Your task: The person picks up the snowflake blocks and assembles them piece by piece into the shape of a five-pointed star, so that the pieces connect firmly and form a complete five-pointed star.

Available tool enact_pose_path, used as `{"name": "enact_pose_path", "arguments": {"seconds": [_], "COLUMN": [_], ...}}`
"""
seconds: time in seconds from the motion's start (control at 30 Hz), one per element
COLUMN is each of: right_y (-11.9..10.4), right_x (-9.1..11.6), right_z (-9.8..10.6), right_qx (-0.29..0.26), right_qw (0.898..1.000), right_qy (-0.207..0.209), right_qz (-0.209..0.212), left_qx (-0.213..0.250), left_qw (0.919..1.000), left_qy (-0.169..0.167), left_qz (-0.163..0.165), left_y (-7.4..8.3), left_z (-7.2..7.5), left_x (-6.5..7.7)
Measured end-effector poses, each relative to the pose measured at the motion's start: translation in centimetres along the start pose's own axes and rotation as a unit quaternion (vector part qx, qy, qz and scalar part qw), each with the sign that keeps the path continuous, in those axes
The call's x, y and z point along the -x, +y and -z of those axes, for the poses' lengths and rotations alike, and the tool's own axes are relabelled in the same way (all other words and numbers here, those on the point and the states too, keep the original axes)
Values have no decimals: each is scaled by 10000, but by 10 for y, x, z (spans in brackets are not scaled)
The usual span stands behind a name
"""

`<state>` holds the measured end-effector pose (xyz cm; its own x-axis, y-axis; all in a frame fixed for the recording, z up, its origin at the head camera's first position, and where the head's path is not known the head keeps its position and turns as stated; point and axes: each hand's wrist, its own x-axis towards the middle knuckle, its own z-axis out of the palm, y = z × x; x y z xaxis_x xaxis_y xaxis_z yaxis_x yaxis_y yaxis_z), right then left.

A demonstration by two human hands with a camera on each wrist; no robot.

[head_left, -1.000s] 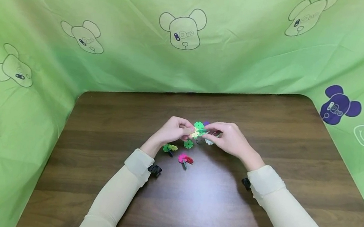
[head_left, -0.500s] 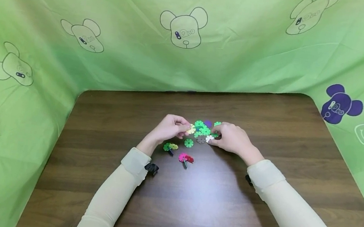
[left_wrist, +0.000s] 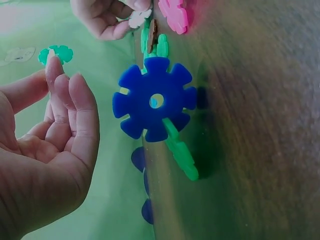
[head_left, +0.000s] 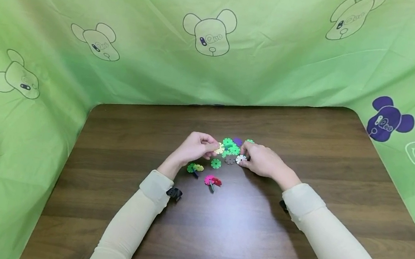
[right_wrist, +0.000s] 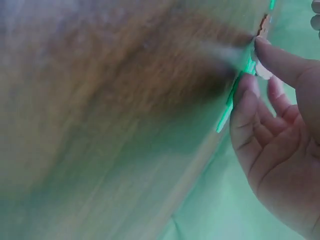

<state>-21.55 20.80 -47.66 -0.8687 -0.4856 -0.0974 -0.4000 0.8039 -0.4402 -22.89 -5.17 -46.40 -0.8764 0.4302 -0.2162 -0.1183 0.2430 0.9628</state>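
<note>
In the head view my left hand [head_left: 197, 150] pinches a yellow notched snowflake disc [head_left: 220, 148] between thumb and fingers. Bright green discs [head_left: 233, 149] lie right beside it and overlap in this view. My right hand [head_left: 262, 159] grips a white snowflake disc [head_left: 241, 159] by its edge, thumb on the near side. In the right wrist view that white disc [right_wrist: 262, 70] shows between thumb and fingers. A brown disc [head_left: 230, 159] lies left of the white one, and a purple disc [head_left: 237, 141] behind the green group. The right fingers partly cover a green disc [head_left: 250, 142].
A single green disc [head_left: 216, 163] lies nearer me. Two small joined groups stand in front: one green, yellow and blue [head_left: 192, 168], the other pink, red and green [head_left: 209, 180]. The wooden table [head_left: 143, 138] meets a green printed cloth [head_left: 139, 77] at its back edge.
My right hand has left the green discs, moved slightly right and taken hold of the white disc. My left hand has shifted a little left, with the yellow disc still pinched.
</note>
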Motion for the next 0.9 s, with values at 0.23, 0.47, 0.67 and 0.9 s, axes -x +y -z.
{"name": "enact_pose_path", "arguments": {"seconds": [0.23,0.47,0.67,0.9], "right_y": [-2,-12,-21,-28], "right_x": [6,13,15,15], "right_z": [0,3,2,-1], "right_qx": [-823,-1355,-1545,-1455], "right_qw": [9951,9827,9695,9649], "right_qy": [541,1232,1805,2046], "right_qz": [77,269,604,772], "left_qx": [86,114,177,255], "left_qw": [10000,9998,9996,9995], "left_qy": [26,151,201,194], "left_qz": [-29,-47,12,82], "left_y": [-1,0,1,3], "left_z": [-3,-5,-9,-14], "left_x": [-1,-2,-2,-2]}}
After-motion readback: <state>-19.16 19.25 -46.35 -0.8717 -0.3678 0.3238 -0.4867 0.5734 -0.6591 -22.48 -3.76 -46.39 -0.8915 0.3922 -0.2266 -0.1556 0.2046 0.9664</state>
